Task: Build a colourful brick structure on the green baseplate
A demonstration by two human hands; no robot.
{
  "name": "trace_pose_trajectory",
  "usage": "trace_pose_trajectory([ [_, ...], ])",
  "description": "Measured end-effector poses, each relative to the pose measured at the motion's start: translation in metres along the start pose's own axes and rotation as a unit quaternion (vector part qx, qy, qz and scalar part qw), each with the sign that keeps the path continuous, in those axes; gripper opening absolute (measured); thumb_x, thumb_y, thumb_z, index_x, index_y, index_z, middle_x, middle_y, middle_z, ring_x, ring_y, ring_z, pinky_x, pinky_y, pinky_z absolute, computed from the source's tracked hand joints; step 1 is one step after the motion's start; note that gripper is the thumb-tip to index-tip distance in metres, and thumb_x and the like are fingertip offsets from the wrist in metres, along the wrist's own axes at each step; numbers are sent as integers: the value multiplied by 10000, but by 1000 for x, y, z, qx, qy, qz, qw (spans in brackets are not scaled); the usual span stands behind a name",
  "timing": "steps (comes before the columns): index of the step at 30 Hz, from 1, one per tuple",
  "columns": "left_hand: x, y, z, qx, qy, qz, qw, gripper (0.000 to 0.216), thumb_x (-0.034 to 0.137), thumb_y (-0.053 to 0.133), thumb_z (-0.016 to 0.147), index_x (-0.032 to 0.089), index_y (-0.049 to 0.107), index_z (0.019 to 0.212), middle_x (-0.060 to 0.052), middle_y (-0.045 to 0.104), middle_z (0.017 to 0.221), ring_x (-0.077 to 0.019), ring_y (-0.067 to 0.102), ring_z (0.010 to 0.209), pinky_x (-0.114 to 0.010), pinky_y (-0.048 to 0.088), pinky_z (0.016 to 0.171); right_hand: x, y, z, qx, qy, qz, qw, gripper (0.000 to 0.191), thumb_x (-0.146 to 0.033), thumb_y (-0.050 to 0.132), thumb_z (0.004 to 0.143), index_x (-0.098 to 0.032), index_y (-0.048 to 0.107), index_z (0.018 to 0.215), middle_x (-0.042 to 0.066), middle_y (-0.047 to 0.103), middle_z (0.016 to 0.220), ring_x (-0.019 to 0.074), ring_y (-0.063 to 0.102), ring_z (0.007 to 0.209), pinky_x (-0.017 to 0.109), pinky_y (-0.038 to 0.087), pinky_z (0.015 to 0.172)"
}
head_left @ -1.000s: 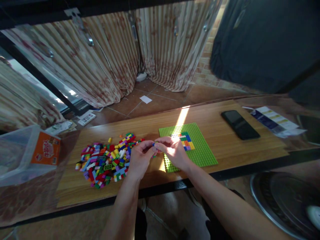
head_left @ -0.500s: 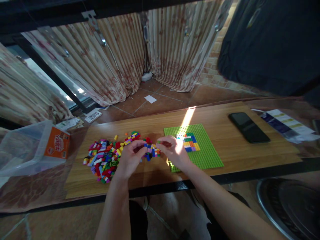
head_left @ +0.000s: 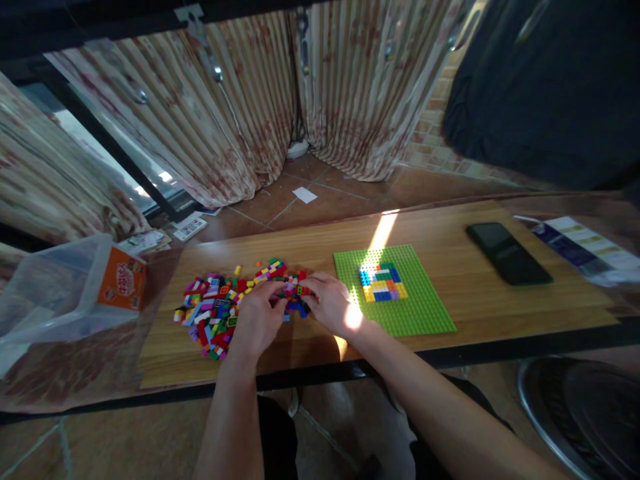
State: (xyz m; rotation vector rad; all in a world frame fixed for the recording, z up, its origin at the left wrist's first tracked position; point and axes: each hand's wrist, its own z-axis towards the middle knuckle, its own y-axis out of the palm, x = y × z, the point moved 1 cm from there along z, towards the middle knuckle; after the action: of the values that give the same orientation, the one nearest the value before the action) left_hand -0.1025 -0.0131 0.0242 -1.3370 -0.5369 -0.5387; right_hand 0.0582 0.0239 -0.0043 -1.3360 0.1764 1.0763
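A heap of small coloured bricks [head_left: 220, 310] lies on the wooden table [head_left: 450, 280], left of a green baseplate [head_left: 415, 307]. On the baseplate sits a small patch of joined coloured bricks [head_left: 383, 283]. My left hand [head_left: 259, 319] and my right hand [head_left: 329, 303] rest side by side at the right end of the heap. Both have their fingers curled down among the loose bricks. Whether any brick is pinched between the fingers is hidden.
A black phone [head_left: 507, 252] lies right of the baseplate, with a printed leaflet [head_left: 583, 243] beyond it. A clear plastic tub with an orange label [head_left: 75, 290] lies at the left end. Curtains [head_left: 240, 113] hang behind the table.
Both hands came down from holding a small piece together above the table. They now sit in the right end of the brick heap, away from the baseplate.
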Motion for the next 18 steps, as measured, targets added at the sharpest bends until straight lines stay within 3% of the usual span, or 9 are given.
trace_pose_trajectory([
  [8, -6, -8, 0, 40, -1, 13, 999, 277, 152, 516, 772, 175, 708, 971, -82, 719, 920, -237, 668, 872, -369, 508, 876, 19, -35, -9, 90, 8, 16, 996, 170, -158, 554, 873, -203, 696, 956, 61, 673, 909, 175, 634, 823, 308, 506, 776],
  [13, -3, -3, 2, 49, 3, 13, 999, 276, 163, 500, 793, 185, 712, 968, -72, 721, 911, -234, 661, 896, -358, 497, 893, 29, -54, -22, 30, 8, -56, 998, 166, -216, 622, 841, -205, 692, 991, 86, 673, 941, 218, 621, 881, 367, 488, 792],
  [18, 5, 6, 5, 49, 21, 7, 999, 248, 186, 507, 818, 194, 706, 967, -71, 718, 954, -226, 653, 908, -348, 498, 872, 24, -47, -26, -19, -5, -89, 996, 128, -190, 647, 818, -191, 691, 938, 68, 664, 892, 209, 598, 856, 352, 479, 793],
])
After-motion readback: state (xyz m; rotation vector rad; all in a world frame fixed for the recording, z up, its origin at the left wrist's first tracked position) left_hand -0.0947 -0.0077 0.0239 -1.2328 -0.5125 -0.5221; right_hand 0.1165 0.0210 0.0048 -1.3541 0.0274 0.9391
